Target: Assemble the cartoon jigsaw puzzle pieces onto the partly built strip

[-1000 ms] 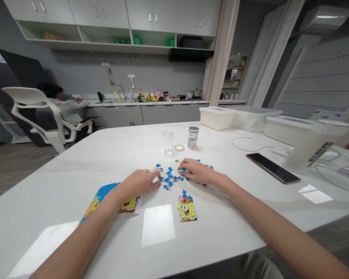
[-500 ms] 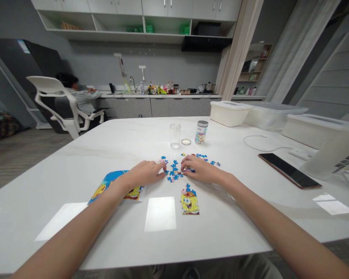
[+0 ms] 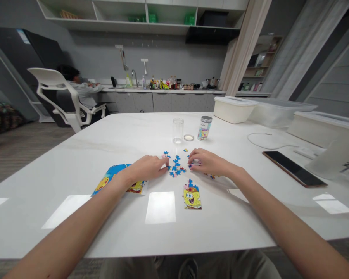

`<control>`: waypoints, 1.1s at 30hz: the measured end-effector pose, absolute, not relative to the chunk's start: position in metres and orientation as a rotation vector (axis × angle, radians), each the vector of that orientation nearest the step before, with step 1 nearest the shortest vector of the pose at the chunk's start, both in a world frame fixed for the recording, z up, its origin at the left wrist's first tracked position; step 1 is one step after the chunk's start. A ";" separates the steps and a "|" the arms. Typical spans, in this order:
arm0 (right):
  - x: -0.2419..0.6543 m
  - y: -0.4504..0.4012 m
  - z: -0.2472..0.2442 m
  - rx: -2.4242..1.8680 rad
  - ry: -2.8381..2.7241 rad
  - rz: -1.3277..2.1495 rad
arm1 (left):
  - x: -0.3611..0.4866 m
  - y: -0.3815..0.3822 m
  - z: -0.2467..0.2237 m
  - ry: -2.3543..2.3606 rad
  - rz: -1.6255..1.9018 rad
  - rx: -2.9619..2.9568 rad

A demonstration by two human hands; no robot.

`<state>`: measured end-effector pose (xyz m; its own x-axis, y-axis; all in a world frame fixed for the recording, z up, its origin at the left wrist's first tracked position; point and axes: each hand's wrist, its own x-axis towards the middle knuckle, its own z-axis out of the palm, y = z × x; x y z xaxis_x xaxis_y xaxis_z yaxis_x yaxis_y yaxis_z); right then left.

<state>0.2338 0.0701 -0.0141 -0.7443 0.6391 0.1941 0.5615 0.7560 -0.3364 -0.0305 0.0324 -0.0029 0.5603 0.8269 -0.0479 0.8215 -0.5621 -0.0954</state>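
Observation:
A small scatter of blue jigsaw puzzle pieces (image 3: pixel 177 166) lies in the middle of the table. At its left edge is my left hand (image 3: pixel 149 167), palm down, fingers bent and thumb apart from the index finger. My right hand (image 3: pixel 209 161) arches over more pieces on the right, thumb and fingers apart; its palm hides part of them. Closer to me lies a joined section of puzzle (image 3: pixel 192 197), a yellow cartoon face with blue pieces along its top. A printed picture sheet (image 3: pixel 107 178) is partly covered by my left forearm.
Behind the pieces stand a clear jar (image 3: pixel 178 131), a loose round lid (image 3: pixel 188 138) and a printed canister (image 3: pixel 204 128). To the right are a phone (image 3: pixel 293 168), a white cable (image 3: pixel 267 147) and plastic bins (image 3: pixel 235 110). A person (image 3: pixel 85 93) sits beyond a white chair (image 3: pixel 54 93).
My right hand has shifted slightly right, away from the central pieces, and its fingers look more spread. My left hand stays beside the pieces. The camera view has tilted down a little.

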 end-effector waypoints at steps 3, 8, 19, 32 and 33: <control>0.239 0.073 -0.015 -0.942 -2.672 0.397 | -0.030 0.032 -0.003 -1.457 0.127 -2.717; 0.234 0.070 -0.014 -1.031 -2.695 0.429 | -0.029 0.030 0.000 -1.459 0.109 -2.733; 0.230 0.065 -0.007 -1.070 -2.702 0.433 | -0.029 0.029 0.002 -1.440 0.134 -2.740; 0.224 0.062 -0.008 -1.010 -2.683 0.515 | -0.028 0.030 0.002 -1.386 0.188 -2.722; 0.223 0.062 -0.007 -1.017 -2.648 0.541 | -0.028 0.029 0.002 -1.384 0.197 -2.719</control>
